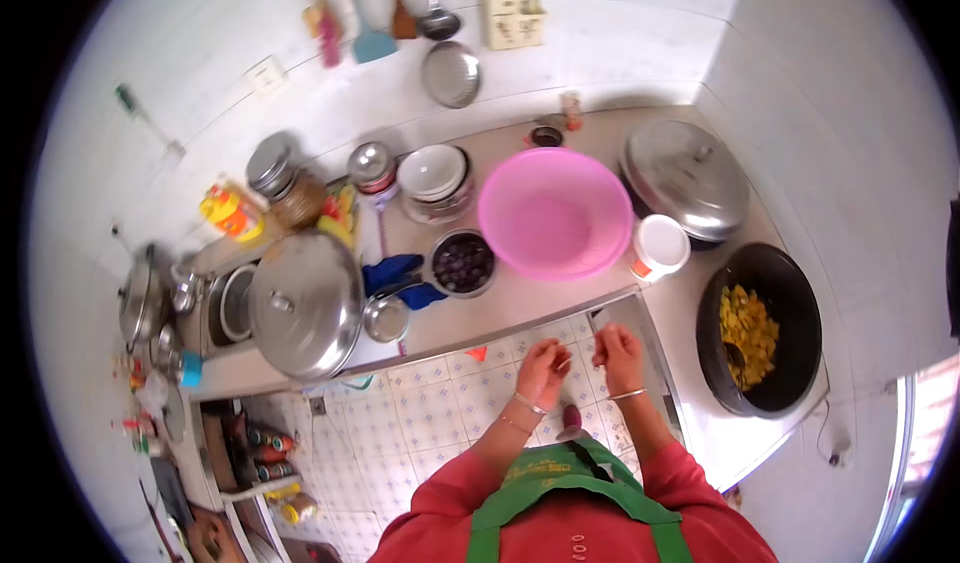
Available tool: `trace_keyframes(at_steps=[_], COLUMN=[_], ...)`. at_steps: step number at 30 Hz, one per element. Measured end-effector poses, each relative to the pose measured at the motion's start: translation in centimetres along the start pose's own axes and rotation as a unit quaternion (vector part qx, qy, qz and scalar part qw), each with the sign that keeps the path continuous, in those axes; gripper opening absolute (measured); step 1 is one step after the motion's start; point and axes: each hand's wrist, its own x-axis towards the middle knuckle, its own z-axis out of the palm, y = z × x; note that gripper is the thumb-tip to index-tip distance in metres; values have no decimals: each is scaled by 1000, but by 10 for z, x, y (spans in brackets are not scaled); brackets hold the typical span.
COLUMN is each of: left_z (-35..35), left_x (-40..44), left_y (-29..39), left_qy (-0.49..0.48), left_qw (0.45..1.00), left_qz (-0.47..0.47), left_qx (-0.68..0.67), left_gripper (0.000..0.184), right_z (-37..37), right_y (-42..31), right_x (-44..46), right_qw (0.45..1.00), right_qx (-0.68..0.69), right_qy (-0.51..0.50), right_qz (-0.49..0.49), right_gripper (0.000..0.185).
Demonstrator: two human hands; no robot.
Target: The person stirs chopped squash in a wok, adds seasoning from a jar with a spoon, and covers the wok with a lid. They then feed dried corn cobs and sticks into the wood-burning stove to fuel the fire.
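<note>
Two hands, your left hand [543, 374] and right hand [619, 354], hang apart short of the counter [475, 318], fingers curled in; you can't quite tell whether either pinches something small. The round basin [556, 215] lies straight ahead of your left; the tub [661, 247], beside it, lies ahead-right of your right, the nearer hand.

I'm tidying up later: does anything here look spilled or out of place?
No spill stands out. The blue fabric lies bunched on the counter, looking dropped; a small red thing stands out against the floor, too unclear to identify.
</note>
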Motion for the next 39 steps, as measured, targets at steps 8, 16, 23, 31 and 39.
trace_keyframes(at_steps=[8, 16, 23, 31, 39], left_z=[17, -31, -118, -299, -422], left_x=[19, -13, -93, -272, -370], left_y=[0, 36, 144, 294, 368], left_qy=[-70, 6, 18, 94, 112], left_qw=[994, 975, 957, 872, 810], left_qz=[4, 65, 171, 333, 404], left_qx=[-89, -213, -234, -345, -411], left_gripper=[14, 23, 23, 20, 19], right_z=[-17, 65, 218, 457, 619], right_y=[-14, 11, 61, 132, 199], right_x=[47, 57, -12, -187, -297], right_qw=[998, 976, 934, 867, 804], right_qx=[50, 40, 21, 25, -1], right_qy=[-35, -199, -339, -472, -563], right_qz=[1, 73, 108, 157, 192], right_gripper=[15, 13, 9, 9, 10])
